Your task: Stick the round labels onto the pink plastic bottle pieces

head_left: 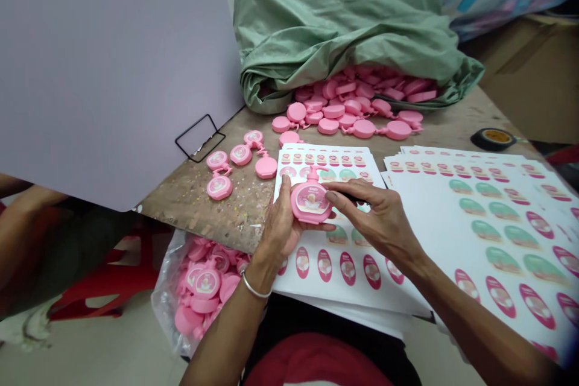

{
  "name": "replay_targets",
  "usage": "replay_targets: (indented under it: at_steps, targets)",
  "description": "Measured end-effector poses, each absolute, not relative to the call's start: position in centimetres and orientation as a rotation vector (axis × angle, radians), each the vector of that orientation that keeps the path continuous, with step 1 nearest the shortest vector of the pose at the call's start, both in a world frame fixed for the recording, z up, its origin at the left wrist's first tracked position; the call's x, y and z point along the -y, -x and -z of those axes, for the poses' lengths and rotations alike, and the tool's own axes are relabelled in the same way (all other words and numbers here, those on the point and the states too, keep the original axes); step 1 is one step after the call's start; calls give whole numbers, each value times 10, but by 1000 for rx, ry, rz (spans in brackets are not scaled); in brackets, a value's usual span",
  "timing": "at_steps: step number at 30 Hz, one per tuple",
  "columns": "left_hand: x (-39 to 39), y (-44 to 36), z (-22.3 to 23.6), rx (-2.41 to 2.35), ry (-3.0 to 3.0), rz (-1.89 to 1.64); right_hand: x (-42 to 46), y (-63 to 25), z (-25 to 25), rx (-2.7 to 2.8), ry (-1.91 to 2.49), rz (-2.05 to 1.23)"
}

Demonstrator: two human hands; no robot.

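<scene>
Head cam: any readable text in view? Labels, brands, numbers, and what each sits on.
Sticker on the pink bottle-shaped piece: print too small to read.
Oval pink stickers on the sheet: too small to read.
Green oval stickers: too small to read.
Top row of small stickers: too small to read.
Tape roll label: too blurred to read.
No word, brand or number is legible.

You have smooth, slightly glossy pink plastic pieces point(364, 128), semi-gloss paper sheets point(434, 205), a rough, worn wooden tabletop point(194, 208), and a creased green cloth sack point(344, 18).
</scene>
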State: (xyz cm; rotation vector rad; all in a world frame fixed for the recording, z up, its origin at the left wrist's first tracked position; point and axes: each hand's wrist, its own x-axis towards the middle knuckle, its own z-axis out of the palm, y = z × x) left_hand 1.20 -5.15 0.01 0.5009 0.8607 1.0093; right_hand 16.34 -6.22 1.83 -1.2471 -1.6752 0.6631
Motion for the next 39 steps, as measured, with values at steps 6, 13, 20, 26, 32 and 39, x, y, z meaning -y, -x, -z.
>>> replay_targets:
  at_steps: [6, 13, 20, 26, 32, 39]
  targets:
    - [51, -15, -2, -914, -466, -1040, 63, -164, -19, 1680, 1267, -654]
    - [52, -15, -5, -928, -449, -1061, 63, -164, -19, 1672, 1263, -655]
    - [52, -15, -6, -903, -457, -1055, 63, -164, -19, 1680, 1244, -654]
    - [52, -16, -8, -904, -445, -1063, 63, -164, -19, 1665, 1253, -665]
    - [52, -16, -9, -911, -418, -1080, 64, -163, -20, 1656, 1255, -655]
    - [52, -16, -8, -903, -441, -1073, 64, -162, -21, 1662, 1253, -640]
